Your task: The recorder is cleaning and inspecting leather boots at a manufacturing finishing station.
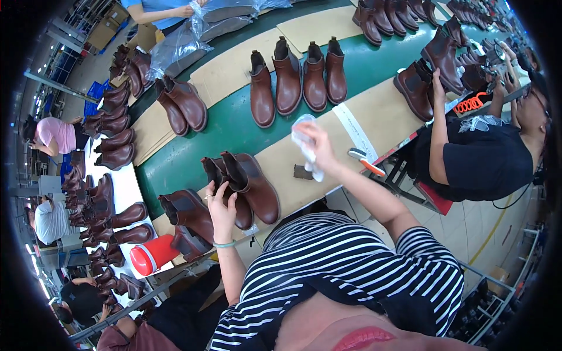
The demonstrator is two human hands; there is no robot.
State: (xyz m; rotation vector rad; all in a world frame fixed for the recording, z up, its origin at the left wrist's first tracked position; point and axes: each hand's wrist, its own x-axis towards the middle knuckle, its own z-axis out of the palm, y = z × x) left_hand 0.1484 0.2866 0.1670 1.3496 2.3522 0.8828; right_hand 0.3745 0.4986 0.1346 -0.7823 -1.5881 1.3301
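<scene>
My left hand (220,212) rests on the back of a pair of brown ankle boots (253,188) standing on a cardboard sheet (287,164) at the near edge of the green conveyor belt (222,128). My right hand (316,143) is raised above the cardboard and grips a crumpled white cloth (305,146). A small dark scrap (302,172) lies on the cardboard just below the cloth. A brush with an orange handle (366,162) lies to the right of that hand.
More brown boots stand along the belt (298,79) and on the shelves at the left (111,146). Another boot (188,216) and a red container (153,255) sit near my left hand. A person in black (486,158) sits at the right; another across the belt handles plastic bags (193,35).
</scene>
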